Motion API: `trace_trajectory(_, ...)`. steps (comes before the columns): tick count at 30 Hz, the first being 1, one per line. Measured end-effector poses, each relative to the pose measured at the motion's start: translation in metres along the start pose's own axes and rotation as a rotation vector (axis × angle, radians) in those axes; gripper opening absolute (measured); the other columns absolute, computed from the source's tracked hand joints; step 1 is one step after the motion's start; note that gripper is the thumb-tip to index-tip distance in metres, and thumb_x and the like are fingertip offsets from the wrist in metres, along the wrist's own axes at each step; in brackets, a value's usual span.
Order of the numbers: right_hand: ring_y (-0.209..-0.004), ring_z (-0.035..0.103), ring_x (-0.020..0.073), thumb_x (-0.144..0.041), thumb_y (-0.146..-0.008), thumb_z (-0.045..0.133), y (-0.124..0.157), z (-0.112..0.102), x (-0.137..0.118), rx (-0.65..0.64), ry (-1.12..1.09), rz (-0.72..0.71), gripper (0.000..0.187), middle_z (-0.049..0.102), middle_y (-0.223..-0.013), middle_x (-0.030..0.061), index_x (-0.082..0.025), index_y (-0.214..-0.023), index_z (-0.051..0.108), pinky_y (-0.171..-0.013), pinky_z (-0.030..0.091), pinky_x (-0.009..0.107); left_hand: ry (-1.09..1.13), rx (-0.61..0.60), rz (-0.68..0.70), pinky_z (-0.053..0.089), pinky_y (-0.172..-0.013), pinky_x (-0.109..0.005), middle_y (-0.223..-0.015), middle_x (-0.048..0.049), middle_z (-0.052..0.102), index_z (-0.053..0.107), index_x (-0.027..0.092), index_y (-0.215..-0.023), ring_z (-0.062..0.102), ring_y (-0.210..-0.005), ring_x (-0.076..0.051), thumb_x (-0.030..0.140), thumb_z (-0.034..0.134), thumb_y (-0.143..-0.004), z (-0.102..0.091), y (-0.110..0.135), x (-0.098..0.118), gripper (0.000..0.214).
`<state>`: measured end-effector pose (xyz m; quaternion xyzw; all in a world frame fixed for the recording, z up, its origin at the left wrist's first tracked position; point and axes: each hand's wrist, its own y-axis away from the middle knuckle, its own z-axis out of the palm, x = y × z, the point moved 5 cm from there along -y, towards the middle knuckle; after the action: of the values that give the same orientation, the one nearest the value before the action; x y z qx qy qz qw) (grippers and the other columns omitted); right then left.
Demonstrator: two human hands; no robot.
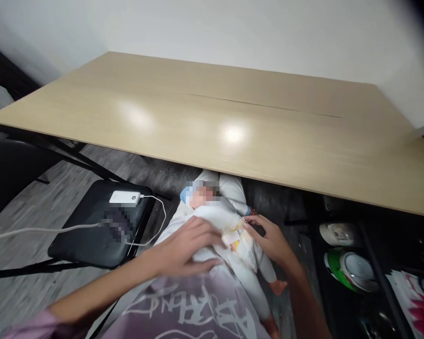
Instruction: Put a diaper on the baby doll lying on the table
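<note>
A small person in a white top (pixel 210 214) and white leggings (pixel 245 273) lies across my lap, with the face blurred out. Around the hips is a white diaper (pixel 245 247) with a yellow print at its front. My left hand (pixel 194 240) rests over the white top, fingers stretched out and slightly smeared, their tips close to a pale tab on the diaper. On the other side, my right hand (pixel 265 233) has its thumb and forefinger close together at the diaper's upper edge, which they appear to pinch. A bare foot (pixel 278 287) shows below my right wrist.
A wooden table (pixel 183 127) spans the space ahead, its edge above my knees. On a black chair (pixel 81 226) at left lie a white power bank (pixel 125 198) and cables. At right, a dark shelf holds a green-rimmed container (pixel 353 270) and other items.
</note>
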<state>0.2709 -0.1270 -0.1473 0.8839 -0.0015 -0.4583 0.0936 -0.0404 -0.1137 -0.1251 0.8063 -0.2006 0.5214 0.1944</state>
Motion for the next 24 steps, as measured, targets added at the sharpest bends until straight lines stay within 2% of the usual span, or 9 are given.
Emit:
trace_trajectory(2,-0.097,0.069,0.0227,-0.043,-0.101,0.059,-0.008,0.002,0.001,0.019,0.022,-0.033,0.027,0.076,-0.101,0.0059,-0.023,-0.105,0.076,-0.089,0.052,0.036,-0.127,-0.351,0.332,0.047,-0.108,-0.048,-0.123,-0.0139,0.071,0.074,0.028,-0.117,0.060,-0.124,-0.031,0.048,0.068,-0.096,0.034,-0.056,0.044,0.029)
trace_trajectory(5,-0.091,0.069,0.0220,-0.039,-0.100,0.058,-0.020,-0.001,0.017,0.061,0.039,-0.065,0.025,0.075,-0.093,0.0050,-0.022,-0.093,0.075,-0.084,0.051,0.034,-0.207,-0.456,0.492,0.043,-0.103,-0.042,-0.122,-0.0105,0.071,0.072,0.024,-0.123,0.060,-0.113,-0.027,0.048,0.067,-0.098,0.050,-0.107,0.065,0.035)
trace_trajectory(9,-0.092,0.070,0.0230,-0.040,-0.101,0.055,-0.031,-0.013,0.043,0.143,0.065,-0.018,0.026,0.074,-0.094,0.0057,-0.022,-0.095,0.073,-0.085,0.053,0.036,-0.146,-0.497,0.461,0.041,-0.102,-0.036,-0.115,-0.0071,0.071,0.074,0.024,-0.112,0.060,-0.110,-0.023,0.042,0.072,-0.095,0.050,-0.114,0.057,0.025)
trace_trajectory(12,-0.105,0.069,0.0241,-0.040,-0.103,0.054,-0.035,-0.020,0.036,0.162,0.043,-0.027,0.027,0.074,-0.110,0.0075,-0.024,-0.115,0.072,-0.095,0.053,0.038,-0.007,-0.523,0.428,0.041,-0.103,-0.035,-0.114,-0.0065,0.073,0.074,0.023,-0.099,0.062,-0.111,-0.021,0.037,0.071,-0.095,0.045,-0.104,0.057,0.015)
trace_trajectory(15,-0.135,0.058,0.0235,-0.036,-0.104,0.054,-0.033,-0.011,0.002,-0.030,-0.030,-0.134,0.040,0.063,-0.144,0.0081,-0.029,-0.142,0.061,-0.116,0.044,0.040,0.112,-0.626,0.400,0.042,-0.098,-0.036,-0.097,-0.0033,0.078,0.069,0.022,-0.091,0.065,-0.089,-0.018,0.039,0.074,-0.090,0.042,-0.097,0.059,0.018)
trace_trajectory(18,-0.147,0.046,0.0228,-0.034,-0.103,0.056,-0.022,0.004,-0.030,-0.319,-0.027,-0.222,0.048,0.049,-0.160,0.0064,-0.033,-0.151,0.053,-0.123,0.037,0.040,0.124,-0.670,0.356,0.043,-0.083,-0.034,-0.070,-0.0016,0.068,0.061,0.020,-0.074,0.056,-0.073,-0.016,0.048,0.063,-0.096,0.040,-0.103,0.059,0.036)
trace_trajectory(21,-0.131,0.057,0.0220,-0.035,-0.104,0.055,-0.006,0.000,-0.034,-0.385,-0.004,-0.220,0.033,0.062,-0.140,0.0071,-0.030,-0.134,0.065,-0.111,0.046,0.037,-0.040,-0.542,0.296,0.043,-0.078,-0.032,-0.065,-0.0019,0.059,0.056,0.020,-0.069,0.054,-0.077,-0.018,0.049,0.048,-0.104,0.043,-0.127,0.059,0.046)
trace_trajectory(23,-0.109,0.062,0.0210,-0.038,-0.106,0.050,0.007,-0.012,-0.021,-0.357,0.017,-0.183,0.026,0.069,-0.110,0.0061,-0.025,-0.111,0.071,-0.098,0.050,0.034,-0.228,-0.478,0.305,0.045,-0.087,-0.034,-0.082,-0.0034,0.066,0.063,0.020,-0.086,0.059,-0.088,-0.020,0.051,0.059,-0.099,0.058,-0.147,0.063,0.034)
trace_trajectory(24,-0.098,0.063,0.0204,-0.041,-0.107,0.046,0.015,-0.017,-0.012,-0.356,0.029,-0.157,0.032,0.068,-0.097,0.0050,-0.023,-0.099,0.071,-0.092,0.050,0.034,-0.324,-0.493,0.327,0.046,-0.093,-0.037,-0.094,-0.0058,0.070,0.066,0.020,-0.097,0.061,-0.097,-0.024,0.052,0.068,-0.093,0.073,-0.158,0.065,0.033)
